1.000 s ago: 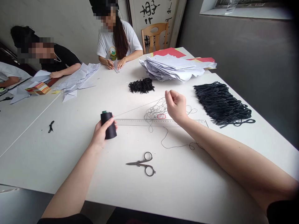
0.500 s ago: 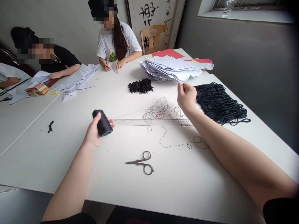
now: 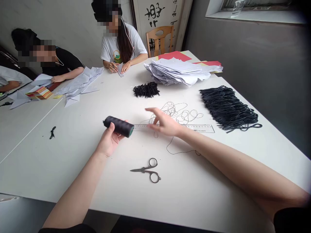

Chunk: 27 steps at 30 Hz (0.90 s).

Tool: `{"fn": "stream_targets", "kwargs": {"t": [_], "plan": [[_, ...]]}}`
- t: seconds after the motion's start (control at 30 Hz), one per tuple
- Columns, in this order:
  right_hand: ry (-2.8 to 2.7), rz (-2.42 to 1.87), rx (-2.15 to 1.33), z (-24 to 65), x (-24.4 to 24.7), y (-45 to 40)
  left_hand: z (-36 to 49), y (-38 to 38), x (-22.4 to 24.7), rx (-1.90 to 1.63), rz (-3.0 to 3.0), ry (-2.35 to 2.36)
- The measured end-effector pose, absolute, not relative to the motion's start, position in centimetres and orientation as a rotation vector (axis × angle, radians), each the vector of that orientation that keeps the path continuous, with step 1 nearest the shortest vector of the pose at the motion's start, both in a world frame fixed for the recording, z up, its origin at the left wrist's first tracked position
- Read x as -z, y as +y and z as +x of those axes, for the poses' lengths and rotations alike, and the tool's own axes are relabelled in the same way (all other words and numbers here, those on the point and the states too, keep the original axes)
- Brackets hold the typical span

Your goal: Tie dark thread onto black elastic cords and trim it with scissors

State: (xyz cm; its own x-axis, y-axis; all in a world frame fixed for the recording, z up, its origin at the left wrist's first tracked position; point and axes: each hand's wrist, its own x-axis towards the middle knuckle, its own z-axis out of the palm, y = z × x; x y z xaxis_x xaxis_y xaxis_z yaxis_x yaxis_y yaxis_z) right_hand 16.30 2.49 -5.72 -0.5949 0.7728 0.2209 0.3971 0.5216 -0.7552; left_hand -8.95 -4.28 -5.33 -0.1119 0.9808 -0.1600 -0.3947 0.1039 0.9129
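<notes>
In the head view, my left hand is wrapped round a spool of black thread, which lies tilted with its green-rimmed end to the right. My right hand hovers just right of the spool with its fingers apart, and no thread can be made out in them. Beneath and behind it, loose thread lies in tangled loops across a clear ruler, partly hidden by the hand. Scissors rest on the table nearer to me, blades pointing left.
A row of black looped cords lies at the right; a smaller black bundle sits further back. Stacked white paper stands behind them. Two people work across the white table, one holding a pen. A black knotted piece lies left.
My right hand has come down and left from beyond the ruler toward the spool, its fist opening. My left hand has shifted right and tipped the spool toward horizontal.
</notes>
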Motion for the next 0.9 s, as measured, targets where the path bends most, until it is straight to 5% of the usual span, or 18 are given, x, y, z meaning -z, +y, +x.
{"fn": "stream_targets", "kwargs": {"t": [0.1,0.17,0.43,0.7,0.9], "plan": [[-2.173,-0.617,-1.566,14.8,5.8,0.6,-7.7,-5.1,5.5,-1.265,0.764,1.0],[-2.2,-0.554,-1.69,14.5,5.7,-0.1,-7.5,-5.1,5.5,-1.277,0.745,0.982],[-1.579,-0.687,-1.569,16.2,5.9,3.3,-9.4,-2.8,5.5,-1.653,0.356,1.081],[-0.735,-1.168,-0.791,21.0,7.0,9.0,-10.3,-2.5,5.1,-1.711,0.222,1.092],[-1.292,-1.352,-0.807,19.4,6.3,7.3,-9.9,-2.5,5.1,-1.671,0.264,1.081]]}}
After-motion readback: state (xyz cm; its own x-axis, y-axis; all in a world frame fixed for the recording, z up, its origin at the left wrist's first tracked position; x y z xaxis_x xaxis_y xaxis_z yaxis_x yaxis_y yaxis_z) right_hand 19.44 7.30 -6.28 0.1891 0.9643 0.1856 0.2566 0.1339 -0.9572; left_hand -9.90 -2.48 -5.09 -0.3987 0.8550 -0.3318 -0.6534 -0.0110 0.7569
